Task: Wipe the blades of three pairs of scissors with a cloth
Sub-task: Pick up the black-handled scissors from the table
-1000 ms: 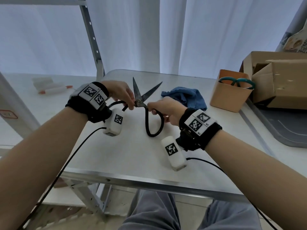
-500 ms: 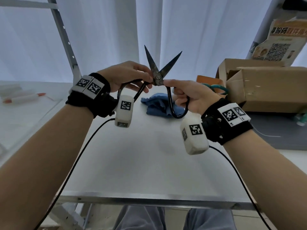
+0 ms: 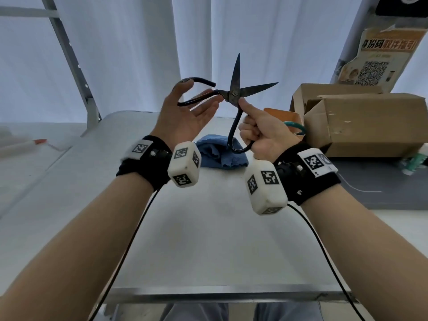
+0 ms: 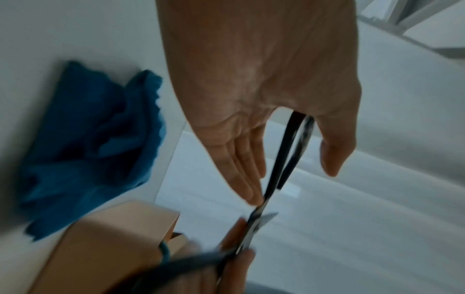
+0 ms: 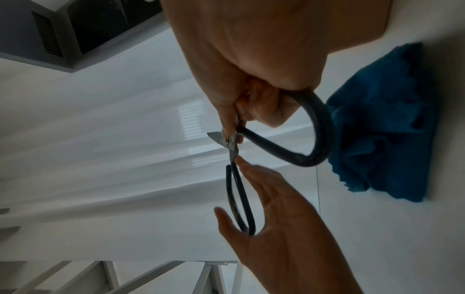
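1. While the black scissors (image 3: 234, 96) are held up above the surface (image 3: 208, 239), their blades are spread wide, one pointing up and one to the right.
2. The lower handle loop is gripped by the right hand (image 3: 264, 135), whose fingers are curled round it, with one fingertip pressed just beneath the pivot.
3. The left hand (image 3: 185, 117) is seen palm up with straight, relaxed fingers; the other handle loop is hung over its thumb and touched by the fingertips, and nothing is clasped.
4. A crumpled blue cloth (image 3: 217, 151) is left lying on the surface below the scissors, apart from both hands.
5. Teal scissor handles (image 3: 295, 127) are seen sticking out of a tan holder (image 3: 282, 114) behind the right hand, beside a cardboard box (image 3: 361, 123).
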`<state>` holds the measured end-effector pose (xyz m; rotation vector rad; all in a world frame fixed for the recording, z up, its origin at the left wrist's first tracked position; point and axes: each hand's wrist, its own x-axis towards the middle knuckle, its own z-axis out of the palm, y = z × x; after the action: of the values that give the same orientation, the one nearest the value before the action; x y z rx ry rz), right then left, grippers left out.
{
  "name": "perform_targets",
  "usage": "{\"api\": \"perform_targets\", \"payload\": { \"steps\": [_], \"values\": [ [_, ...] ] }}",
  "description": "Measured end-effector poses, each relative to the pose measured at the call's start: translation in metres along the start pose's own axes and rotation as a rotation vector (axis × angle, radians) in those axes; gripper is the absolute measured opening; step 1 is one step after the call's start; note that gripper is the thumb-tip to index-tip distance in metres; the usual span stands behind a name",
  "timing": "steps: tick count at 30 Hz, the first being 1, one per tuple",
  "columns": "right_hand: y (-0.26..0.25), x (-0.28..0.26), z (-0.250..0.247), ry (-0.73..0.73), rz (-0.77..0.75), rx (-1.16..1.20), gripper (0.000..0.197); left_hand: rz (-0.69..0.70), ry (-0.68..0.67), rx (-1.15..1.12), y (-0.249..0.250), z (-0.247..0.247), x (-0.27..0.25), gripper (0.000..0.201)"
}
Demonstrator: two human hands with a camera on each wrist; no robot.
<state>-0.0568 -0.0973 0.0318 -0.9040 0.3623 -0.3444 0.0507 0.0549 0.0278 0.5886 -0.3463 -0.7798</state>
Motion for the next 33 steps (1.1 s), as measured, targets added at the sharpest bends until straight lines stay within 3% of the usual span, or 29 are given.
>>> {"api": "perform_targets", "payload": {
  "steps": [3,7,11,17,19,24,28,31,33],
  "values": [
    [0.008,0.005,0.005,-0.016,0.001,-0.011,0.018,0.062,0.022,0.19,-0.013,0.0,0.01,0.02],
    [0.012,0.005,0.005,-0.081,0.062,-0.144,0.014,0.111,0.048,0.422,-0.017,-0.001,0.015,0.012],
    [0.006,0.003,0.008,-0.138,0.11,-0.21,0.016,0.096,0.102,0.394,-0.012,-0.008,0.015,0.014],
    [0.014,0.009,0.02,-0.071,-0.021,-0.12,0.034,0.198,0.272,0.283,0.019,-0.018,0.018,0.008],
    [0.019,0.014,0.019,-0.034,-0.047,-0.264,0.03,0.242,0.3,0.268,0.031,-0.02,0.018,0.009],
    [0.032,0.023,0.019,-0.051,-0.075,-0.971,0.025,0.275,0.295,0.3,0.05,-0.019,0.019,0.004],
    [0.042,0.036,0.021,-0.012,-0.068,-1.056,0.036,0.278,0.242,0.348,0.051,-0.008,0.025,0.006],
    [0.046,0.051,0.019,0.058,-0.078,-1.165,0.024,0.27,0.206,0.366,0.047,0.0,0.032,0.007],
    [0.046,0.06,0.014,0.104,-0.092,-1.092,0.015,0.263,0.182,0.371,0.043,0.004,0.038,0.005]
  ]
}}
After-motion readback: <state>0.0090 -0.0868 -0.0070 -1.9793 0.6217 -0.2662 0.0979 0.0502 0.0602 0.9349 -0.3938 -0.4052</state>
